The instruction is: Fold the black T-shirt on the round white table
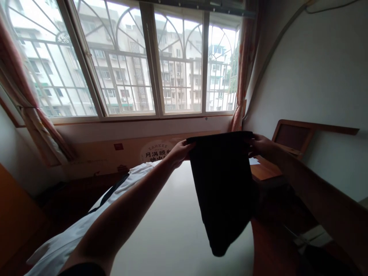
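Observation:
A black piece of clothing (pixel 222 184) hangs stretched between my two hands above the white table; its exact kind is too dark to make out. My left hand (pixel 181 151) pinches its upper left corner. At the upper right corner, my right hand (pixel 260 145) grips the same edge. The cloth drops down in folds and narrows to a rounded lower end over the table's right side. White cloth (pixel 77 230) lies along the left part of the white tabletop (pixel 161 226), partly behind my left forearm, with a dark strip of fabric beside it.
Behind the table stands a printed board (pixel 100 153) under a barred window (pixel 123 69). Curtains (pixel 238 103) hang at both sides. To the right are a wooden chair back (pixel 293 136) and a brown wooden surface (pixel 268 168) with white paper (pixel 254 161).

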Available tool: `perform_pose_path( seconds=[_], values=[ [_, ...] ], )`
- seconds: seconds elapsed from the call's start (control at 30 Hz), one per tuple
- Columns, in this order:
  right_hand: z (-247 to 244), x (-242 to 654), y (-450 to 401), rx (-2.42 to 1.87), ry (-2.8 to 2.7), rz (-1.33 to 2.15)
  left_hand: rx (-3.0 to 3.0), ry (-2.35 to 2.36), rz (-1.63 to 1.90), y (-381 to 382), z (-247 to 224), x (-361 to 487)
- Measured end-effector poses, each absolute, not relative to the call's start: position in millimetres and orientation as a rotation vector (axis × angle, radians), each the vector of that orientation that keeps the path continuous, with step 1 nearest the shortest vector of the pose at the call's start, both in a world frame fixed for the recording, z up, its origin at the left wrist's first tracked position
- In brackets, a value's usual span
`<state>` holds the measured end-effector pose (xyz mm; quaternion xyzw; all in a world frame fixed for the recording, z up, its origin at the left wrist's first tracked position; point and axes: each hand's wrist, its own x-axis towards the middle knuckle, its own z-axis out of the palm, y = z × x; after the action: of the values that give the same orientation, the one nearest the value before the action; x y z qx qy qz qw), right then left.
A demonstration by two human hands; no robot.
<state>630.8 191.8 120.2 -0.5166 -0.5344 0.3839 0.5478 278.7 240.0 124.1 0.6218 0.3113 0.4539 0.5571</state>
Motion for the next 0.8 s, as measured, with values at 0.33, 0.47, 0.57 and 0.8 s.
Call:
perform_pose_path(
  seconds=[0.33,0.47,0.57,0.8],
  values=[
    [70,664,310,-0.895,-1.14,0.965,1.741,0.796,1.221,358,104,321],
    [-19,677,308,-0.987,-1.164,1.05,1.905,0.876,1.164,343,25,325],
    [-93,680,284,-1.106,-1.149,1.096,2.062,0.937,1.092,302,-51,323],
    [-172,676,234,-1.293,-1.148,1.016,2.395,0.926,0.868,229,-129,322]
  ],
)
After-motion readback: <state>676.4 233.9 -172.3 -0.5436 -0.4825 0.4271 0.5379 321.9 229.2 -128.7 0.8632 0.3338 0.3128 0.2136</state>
